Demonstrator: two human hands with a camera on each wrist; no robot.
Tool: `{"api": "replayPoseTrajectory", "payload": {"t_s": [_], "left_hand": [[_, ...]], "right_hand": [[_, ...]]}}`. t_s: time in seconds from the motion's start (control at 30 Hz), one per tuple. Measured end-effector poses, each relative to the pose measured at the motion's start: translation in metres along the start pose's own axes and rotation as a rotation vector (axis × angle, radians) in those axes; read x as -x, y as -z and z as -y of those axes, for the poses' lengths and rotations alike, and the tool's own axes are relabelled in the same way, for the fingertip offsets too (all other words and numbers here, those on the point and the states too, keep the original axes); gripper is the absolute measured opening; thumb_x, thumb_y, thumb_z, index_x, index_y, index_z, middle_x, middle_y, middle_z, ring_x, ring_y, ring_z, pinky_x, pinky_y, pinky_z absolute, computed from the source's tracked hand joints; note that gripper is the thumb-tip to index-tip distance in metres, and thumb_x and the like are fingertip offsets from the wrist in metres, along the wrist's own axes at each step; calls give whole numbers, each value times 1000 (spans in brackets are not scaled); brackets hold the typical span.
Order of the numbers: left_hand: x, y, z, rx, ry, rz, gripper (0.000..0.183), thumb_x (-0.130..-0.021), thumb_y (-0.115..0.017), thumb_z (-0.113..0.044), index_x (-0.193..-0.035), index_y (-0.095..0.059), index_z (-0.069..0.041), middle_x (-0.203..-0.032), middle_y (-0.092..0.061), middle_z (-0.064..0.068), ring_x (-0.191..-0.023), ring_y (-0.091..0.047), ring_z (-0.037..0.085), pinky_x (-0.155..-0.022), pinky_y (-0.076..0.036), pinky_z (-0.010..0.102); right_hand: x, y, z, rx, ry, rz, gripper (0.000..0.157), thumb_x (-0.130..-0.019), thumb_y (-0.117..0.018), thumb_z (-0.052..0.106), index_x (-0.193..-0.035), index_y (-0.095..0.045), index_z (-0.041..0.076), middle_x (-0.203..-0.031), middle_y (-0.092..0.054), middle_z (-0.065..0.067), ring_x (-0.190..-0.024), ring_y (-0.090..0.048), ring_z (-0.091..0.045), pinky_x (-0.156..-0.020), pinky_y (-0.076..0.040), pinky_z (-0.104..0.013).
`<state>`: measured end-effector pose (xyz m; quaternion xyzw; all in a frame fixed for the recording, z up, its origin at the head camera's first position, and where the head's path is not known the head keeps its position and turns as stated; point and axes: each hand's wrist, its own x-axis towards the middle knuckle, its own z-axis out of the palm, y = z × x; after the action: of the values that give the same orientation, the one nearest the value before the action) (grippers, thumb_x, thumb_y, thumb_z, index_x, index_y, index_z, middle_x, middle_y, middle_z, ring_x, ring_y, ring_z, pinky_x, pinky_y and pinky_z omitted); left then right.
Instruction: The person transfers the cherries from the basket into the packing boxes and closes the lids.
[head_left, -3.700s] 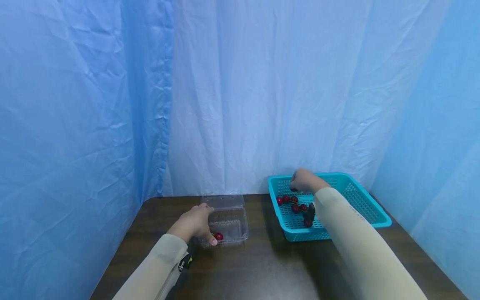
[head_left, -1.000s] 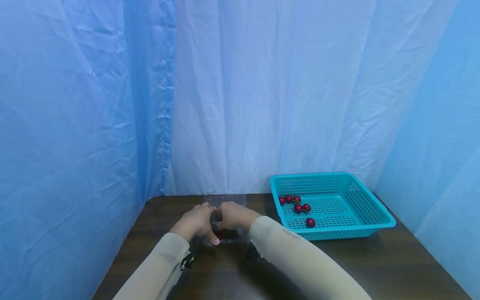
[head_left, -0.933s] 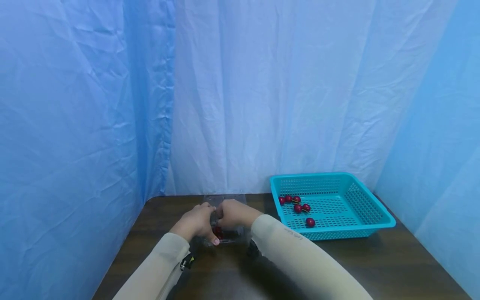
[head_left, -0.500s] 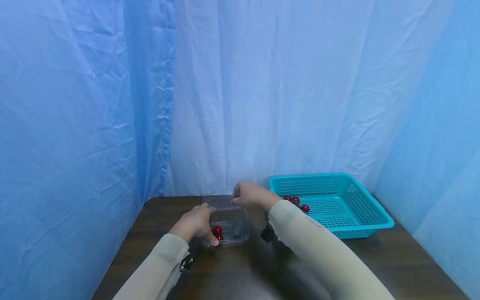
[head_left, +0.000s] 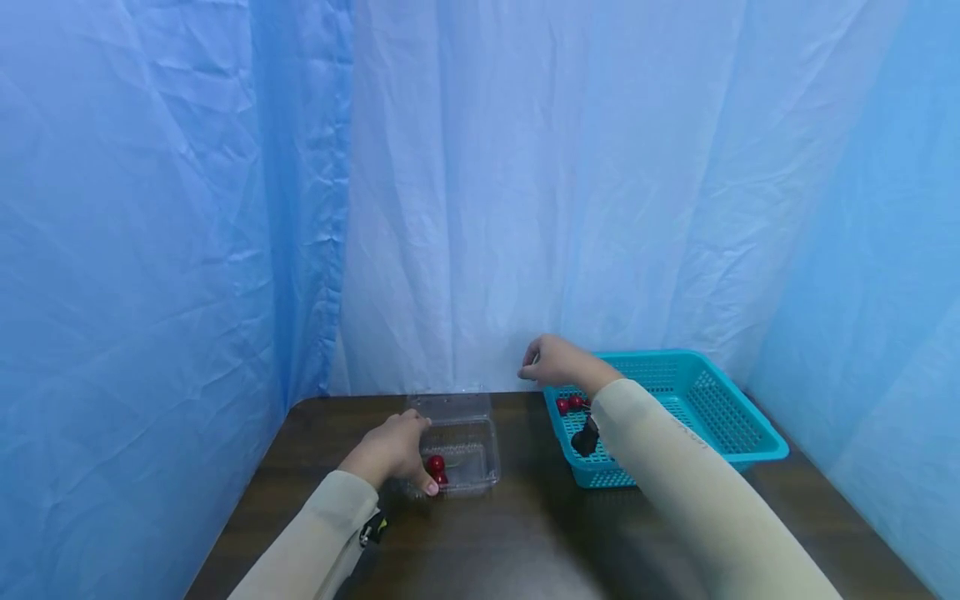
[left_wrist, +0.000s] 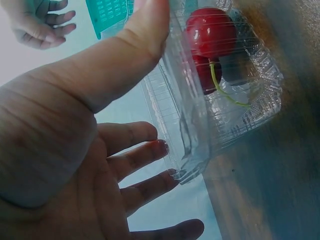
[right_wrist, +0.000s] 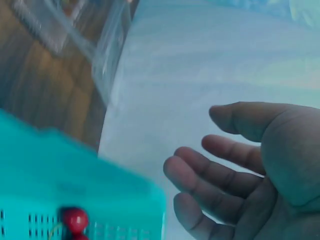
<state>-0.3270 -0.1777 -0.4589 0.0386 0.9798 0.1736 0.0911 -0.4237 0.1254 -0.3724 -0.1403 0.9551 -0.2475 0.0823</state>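
My left hand (head_left: 388, 448) holds the left side of a clear plastic clamshell container (head_left: 480, 454), thumb at the near corner and index finger toward the back. In the left wrist view, the other fingertips touch the outer wall. Two red cherries (head_left: 437, 462) lie in the container beside my thumb; a green stem shows in the left wrist view. My right hand (head_left: 558, 363) hovers over the back left corner of a turquoise basket (head_left: 757, 457). Its fingers are loosely bent and hold nothing, as the right wrist view shows. Cherries (head_left: 574, 402) lie in the basket, partly hidden by my right arm.
The container's lid (head_left: 450, 407) lies folded back toward the curtain. A dark wooden table (head_left: 502, 542) carries both vessels, with a strip of table between them. Blue-white curtains (head_left: 495, 208) close off the back and both sides.
My right hand came from the basket to the container, then lifted away and back right to the basket. The container went from one visible cherry to two. My left hand stayed in place.
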Motion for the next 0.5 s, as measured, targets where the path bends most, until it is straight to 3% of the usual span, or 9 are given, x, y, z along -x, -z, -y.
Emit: {"api": "replayPoseTrajectory", "payload": {"t_s": [0.13, 0.27, 0.37, 0.43, 0.5], "left_hand": [[1, 0, 0, 6, -7, 0, 115, -67, -112, -36, -166, -59, -14, -173, -51, 20, -158, -51, 49, -118, -54, 74], [0, -1, 2, 0, -13, 1, 114, -67, -112, -38, -165, -59, -14, -173, -51, 20, -159, -50, 49, -118, -54, 74], [0, -1, 3, -2, -15, 0, 115, -66, -112, -38, -165, -59, -13, -172, -52, 20, -158, -51, 49, -119, -54, 74], [0, -1, 3, 3, -10, 1, 116, -66, -112, -38, -165, -59, -13, -172, -52, 20, -157, -52, 48, -119, -54, 73], [1, -1, 3, 4, -6, 2, 116, -66, -112, -38, -165, -58, -13, -172, -53, 20, -158, -52, 48, -119, -54, 73]], "right_hand": [[-1, 10, -24, 4, -48, 8, 26, -107, -81, 29, -114, -81, 5, -107, -80, -14, -94, -76, -30, -87, -69, -43], [1, 14, -53, -31, -65, 31, 23, -110, -76, 28, -99, -81, 8, -94, -79, -10, -88, -75, -27, -83, -68, -44], [2, 15, -72, -39, -83, 38, 41, -111, -73, 26, -72, -67, 15, -69, -63, 0, -65, -59, -16, -70, -60, -39], [3, 16, -82, -29, -103, 39, 49, -111, -73, 26, -66, -57, 19, -61, -51, 5, -58, -47, -13, -65, -54, -38], [3, 15, -91, -14, -137, 50, 52, -110, -73, 26, -64, -52, 18, -59, -47, 4, -56, -44, -16, -64, -54, -39]]}}
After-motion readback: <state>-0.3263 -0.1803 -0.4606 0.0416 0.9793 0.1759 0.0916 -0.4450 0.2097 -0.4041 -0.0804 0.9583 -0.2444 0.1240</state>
